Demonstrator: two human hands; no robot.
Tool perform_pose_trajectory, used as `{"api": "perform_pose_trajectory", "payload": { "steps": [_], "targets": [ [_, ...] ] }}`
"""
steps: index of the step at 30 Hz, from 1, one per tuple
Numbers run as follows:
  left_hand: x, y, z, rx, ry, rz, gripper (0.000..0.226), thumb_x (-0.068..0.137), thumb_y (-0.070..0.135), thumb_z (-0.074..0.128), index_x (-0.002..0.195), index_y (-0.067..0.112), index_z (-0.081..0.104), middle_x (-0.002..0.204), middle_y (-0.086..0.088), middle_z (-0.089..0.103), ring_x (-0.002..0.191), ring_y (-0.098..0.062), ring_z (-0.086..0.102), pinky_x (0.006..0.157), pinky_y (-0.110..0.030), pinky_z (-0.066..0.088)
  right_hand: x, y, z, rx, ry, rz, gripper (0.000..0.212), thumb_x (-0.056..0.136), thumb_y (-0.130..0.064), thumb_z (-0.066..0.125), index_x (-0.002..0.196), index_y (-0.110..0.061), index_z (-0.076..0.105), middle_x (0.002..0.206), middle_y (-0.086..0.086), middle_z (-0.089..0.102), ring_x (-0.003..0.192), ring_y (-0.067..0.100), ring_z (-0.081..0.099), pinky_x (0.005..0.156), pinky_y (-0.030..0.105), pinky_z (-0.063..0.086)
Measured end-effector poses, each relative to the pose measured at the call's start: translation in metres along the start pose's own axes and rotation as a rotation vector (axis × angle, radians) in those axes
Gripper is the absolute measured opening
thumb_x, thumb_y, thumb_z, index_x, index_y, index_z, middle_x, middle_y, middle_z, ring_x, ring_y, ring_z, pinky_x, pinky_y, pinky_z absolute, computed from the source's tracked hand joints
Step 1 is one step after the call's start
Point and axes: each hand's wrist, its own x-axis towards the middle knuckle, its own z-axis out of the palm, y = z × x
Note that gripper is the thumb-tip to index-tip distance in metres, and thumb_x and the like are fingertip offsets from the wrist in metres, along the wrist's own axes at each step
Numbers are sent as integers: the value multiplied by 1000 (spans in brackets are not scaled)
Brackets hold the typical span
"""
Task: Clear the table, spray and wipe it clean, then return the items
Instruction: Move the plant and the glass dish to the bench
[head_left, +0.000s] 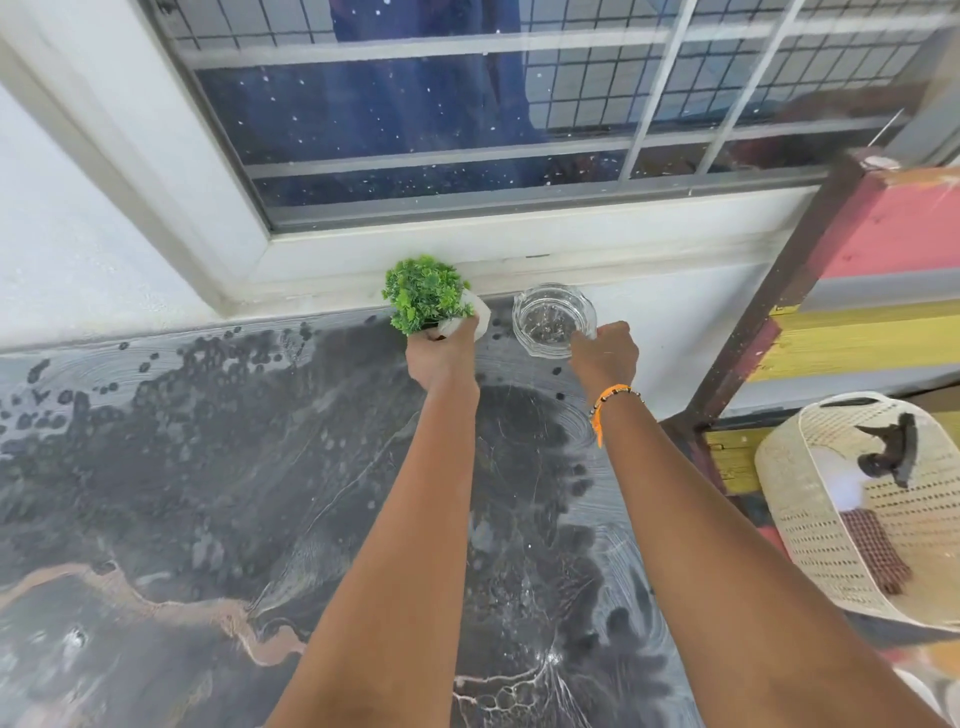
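A small green plant (423, 291) in a white pot sits at the far edge of the dark marbled table (182, 467), close under the window sill. My left hand (441, 358) grips the pot from the near side. Just to its right stands a clear glass bowl (553, 317), also at the table's far edge. My right hand (608, 353) pinches the bowl's near right rim. Both arms stretch across the table top.
A cream perforated basket (852, 519) stands off the table's right side, holding a checked cloth (878, 551) and a dark object. A painted wooden shelf (841, 291) rises at the right. The barred window (467, 104) and white wall close the far side.
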Motion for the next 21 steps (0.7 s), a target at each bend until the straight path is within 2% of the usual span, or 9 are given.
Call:
{"api": "perform_pose_trajectory", "payload": {
  "steps": [2, 4, 7, 9, 11, 12, 13, 17, 21],
  "targets": [
    [-5, -4, -8, 57, 0, 96, 44, 65, 21, 82, 99, 7, 58, 92, -4, 61, 90, -23, 60, 63, -26, 43, 5, 1, 1, 32, -21, 11, 23, 83, -18, 57, 99, -5, 49, 98, 17, 63, 90, 34, 66, 69, 34, 48],
    [-10, -9, -16, 97, -14, 172, 44, 65, 17, 81, 101, 8, 57, 98, -5, 61, 85, -19, 57, 66, -24, 42, 5, 3, -2, 46, -41, -3, 17, 80, -20, 58, 75, -9, 46, 79, 15, 62, 84, 35, 68, 58, 30, 46],
    [-23, -17, -28, 114, -35, 221, 44, 68, 13, 79, 105, 8, 56, 98, -4, 61, 84, -17, 57, 71, -25, 44, -6, 9, -12, 50, -33, -34, 40, 78, -24, 62, 53, -16, 31, 50, 5, 44, 76, 36, 69, 44, 24, 31],
    [-34, -24, -34, 123, -49, 233, 41, 68, 13, 79, 101, 13, 54, 96, 1, 60, 80, -12, 57, 70, -22, 43, -15, 17, -23, 29, -36, -46, 39, 78, -30, 63, 56, -17, 33, 56, 7, 50, 75, 33, 68, 44, 24, 29],
    [-50, -30, -37, 132, -72, 259, 39, 68, 13, 79, 95, 19, 52, 90, 6, 59, 74, -2, 55, 66, -17, 41, -25, 28, -38, 12, -37, -57, 30, 78, -32, 61, 65, -7, 49, 73, 17, 65, 74, 32, 68, 47, 24, 34],
    [-59, -34, -38, 138, -89, 270, 39, 67, 14, 79, 94, 21, 51, 87, 9, 58, 73, 1, 54, 64, -15, 41, -29, 34, -46, 14, -28, -68, 31, 77, -30, 60, 71, -1, 55, 74, 18, 66, 72, 32, 67, 49, 24, 36],
    [-70, -38, -38, 146, -106, 276, 40, 67, 15, 78, 95, 23, 51, 85, 12, 57, 73, 3, 54, 64, -15, 41, -34, 41, -56, 20, -13, -80, 30, 77, -28, 59, 72, 1, 56, 71, 18, 66, 70, 33, 67, 50, 24, 37],
    [-120, -62, -33, 158, -169, 299, 44, 68, 18, 78, 100, 27, 50, 82, 20, 56, 67, 9, 56, 54, -4, 42, -53, 73, -108, 43, 50, -89, 18, 78, -23, 58, 71, -9, 48, 69, 13, 63, 66, 28, 61, 48, 25, 30],
    [-175, -97, -16, 193, -247, 312, 44, 74, 14, 72, 107, 28, 47, 78, 16, 54, 63, 12, 54, 59, -3, 44, -62, 121, -175, 31, 64, -94, 18, 80, -26, 60, 84, -10, 53, 72, 10, 64, 73, 27, 64, 61, 28, 40]
  ]
}}
